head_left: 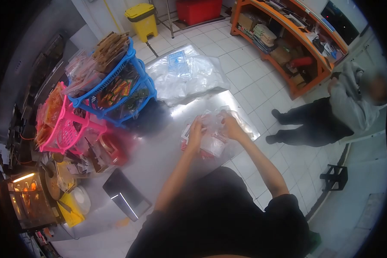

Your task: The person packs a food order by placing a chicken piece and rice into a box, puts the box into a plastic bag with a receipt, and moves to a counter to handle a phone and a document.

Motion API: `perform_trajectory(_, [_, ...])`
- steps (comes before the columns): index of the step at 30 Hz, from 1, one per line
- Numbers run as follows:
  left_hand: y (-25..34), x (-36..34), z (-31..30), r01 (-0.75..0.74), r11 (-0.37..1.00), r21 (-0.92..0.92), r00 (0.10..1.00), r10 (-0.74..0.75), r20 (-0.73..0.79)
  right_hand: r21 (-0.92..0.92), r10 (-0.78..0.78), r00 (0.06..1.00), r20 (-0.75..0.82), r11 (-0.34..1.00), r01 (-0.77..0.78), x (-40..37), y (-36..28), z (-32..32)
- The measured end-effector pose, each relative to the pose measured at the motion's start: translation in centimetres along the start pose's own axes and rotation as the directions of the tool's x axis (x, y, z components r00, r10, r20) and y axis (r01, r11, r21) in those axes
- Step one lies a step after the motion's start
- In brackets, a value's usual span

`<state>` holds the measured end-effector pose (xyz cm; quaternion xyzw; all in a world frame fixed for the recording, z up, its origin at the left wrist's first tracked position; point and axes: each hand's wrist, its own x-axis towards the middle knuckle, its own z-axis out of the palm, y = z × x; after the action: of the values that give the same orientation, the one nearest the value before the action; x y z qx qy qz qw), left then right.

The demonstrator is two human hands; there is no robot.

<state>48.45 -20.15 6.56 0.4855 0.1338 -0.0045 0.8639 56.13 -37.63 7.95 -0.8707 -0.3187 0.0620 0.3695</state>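
Presently: both hands engaged on clear plastic at the table

The left hand (196, 133) and the right hand (231, 127) are raised over the near right part of a metal table (152, 170), close to its edge. Both grips are closed on a clear plastic bag (212, 124), one at each side of it. Exact finger placement is blurred. The bag is located between the hands, directly above a heap of red and white packets (213, 145) lying on the table.

Beyond the hands, at the far end of the table, lies a broad pile of clear bags (204, 71) with a blue-printed patch on top. To the left stand a blue basket rack (112, 105), loaded with brown and clear packages, and a pink basket rack (66, 134), also filled. A dark flat device (122, 189) rests nearer the wearer, well apart from the packets. Left of it are a white round item (81, 200) and a yellow sheet (76, 213).

On the tiled floor (249, 75) are a yellow bin (142, 21), an orange shelf unit (271, 56) and a black stool (335, 177). Another person (348, 99) in a grey top stands to the right.
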Motion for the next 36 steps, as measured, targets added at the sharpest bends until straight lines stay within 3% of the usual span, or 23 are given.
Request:
perform_trajectory(2, [1.6,-0.8,0.6,-0.008,0.996,-0.094,1.000,0.007,-0.011,0.077,0.096,0.994,0.060,0.992,-0.101,-0.2,-1.8,-1.5])
perform_trajectory(4, [1.9,-1.0,0.2,-0.016,0.982,-0.189,1.000,0.011,-0.028,0.249,0.296,0.944,0.143,0.913,-0.324,-0.2,-3.6,-2.3])
perform_trajectory(8, [3.7,-1.7,-0.9,-0.012,0.957,-0.291,0.996,-0.014,-0.085,0.446,0.206,0.936,0.286,0.836,-0.320,-0.3,-7.5,-0.4])
perform_trajectory(10, [6.1,-2.5,-1.0,0.012,0.959,-0.284,0.991,-0.049,-0.124,0.430,0.055,0.968,0.243,0.889,-0.158,-0.6,-7.5,1.5])
perform_trajectory(11, [7.2,-2.8,-1.2,0.014,0.985,-0.174,0.989,-0.039,-0.143,0.429,0.053,0.967,0.248,0.889,-0.158,-0.9,-7.6,2.4])
perform_trajectory(13, [8.8,-3.0,-2.3,0.013,0.998,-0.061,0.986,-0.023,-0.168,0.421,-0.078,0.992,0.104,0.907,0.028,-1.3,-7.9,3.9])
perform_trajectory(14, [9.6,-3.2,-3.1,-0.013,0.993,0.117,0.985,0.033,-0.171,0.424,-0.083,0.991,0.106,0.905,0.030,-1.4,-7.7,4.4])
perform_trajectory(15, [10.4,-3.3,-3.5,-0.038,0.956,0.290,0.983,0.088,-0.164,0.182,-0.158,0.983,0.098,0.974,0.139,-1.3,-7.8,4.8])
perform_trajectory(16, [11.1,-3.4,-3.8,-0.039,0.956,0.291,0.981,0.091,-0.169,-0.072,-0.232,0.967,0.109,0.968,0.240,-1.2,-7.9,5.1])
perform_trajectory(18, [12.6,-3.8,-4.0,-0.269,0.811,0.520,0.930,0.360,-0.080,-0.038,-0.233,0.963,0.132,0.970,0.240,-0.8,-8.7,5.0])
perform_trajectory(19, [13.5,-4.5,-3.9,-0.268,0.810,0.521,0.928,0.362,-0.086,-0.008,-0.230,0.961,0.153,0.972,0.234,-0.4,-9.2,4.9])
perform_trajectory(21, [15.0,-6.0,-3.6,-0.169,0.197,0.966,0.820,0.572,0.027,0.009,-0.265,0.949,0.170,0.964,0.267,0.5,-9.2,5.1])
perform_trajectory(22, [15.5,-6.5,-3.6,-0.164,0.197,0.967,0.819,0.574,0.022,0.022,-0.294,0.939,0.181,0.955,0.295,0.9,-9.3,5.3])
perform_trajectory(24, [16.2,-7.1,-3.6,0.004,0.474,0.881,0.955,0.260,-0.144,0.037,-0.362,0.922,0.140,0.932,0.361,1.6,-8.5,6.8])
perform_trajectory(25, [15.7,-6.9,-4.0,0.004,0.472,0.882,0.953,0.264,-0.146,0.045,-0.423,0.901,0.096,0.906,0.421,1.9,-8.1,7.5])
perform_trajectory(27, [14.2,-6.0,-5.2,-0.243,0.769,0.592,0.970,0.184,0.160,0.083,-0.431,0.889,0.152,0.902,0.423,2.2,-7.4,8.2])
perform_trajectory(28, [13.9,-5.7,-5.4,-0.247,0.766,0.594,0.969,0.188,0.161,0.118,-0.436,0.875,0.209,0.900,0.420,2.4,-7.2,8.4])
perform_trajectory(30, [13.2,-5.3,-5.1,-0.115,0.930,0.348,0.989,0.073,0.131,0.074,-0.373,0.893,0.252,0.927,0.367,2.9,-6.8,8.6])
perform_trajectory(31, [12.8,-5.4,-4.6,-0.119,0.929,0.350,0.988,0.077,0.134,0.027,-0.302,0.907,0.293,0.951,0.308,3.0,-6.7,8.5])
perform_trajectory(32, [12.2,-5.7,-3.9,-0.068,0.985,0.158,0.995,0.055,0.088,0.024,-0.305,0.907,0.290,0.950,0.311,2.9,-6.5,8.4])
perform_trajectory(33, [11.5,-6.0,-3.0,-0.022,0.999,-0.043,0.998,0.024,0.050,0.204,-0.238,0.949,0.207,0.959,0.197,2.6,-6.6,8.1])
perform_trajectory(34, [9.2,-5.3,-2.9,-0.026,0.999,-0.041,0.998,0.028,0.055,0.384,-0.154,0.979,0.137,0.919,0.090,2.2,-6.6,7.8])
perform_trajectory(36, [3.3,-3.1,-3.6,-0.211,0.977,-0.020,0.970,0.207,-0.125,0.317,-0.103,0.990,0.092,0.946,0.069,0.7,-8.5,5.2])
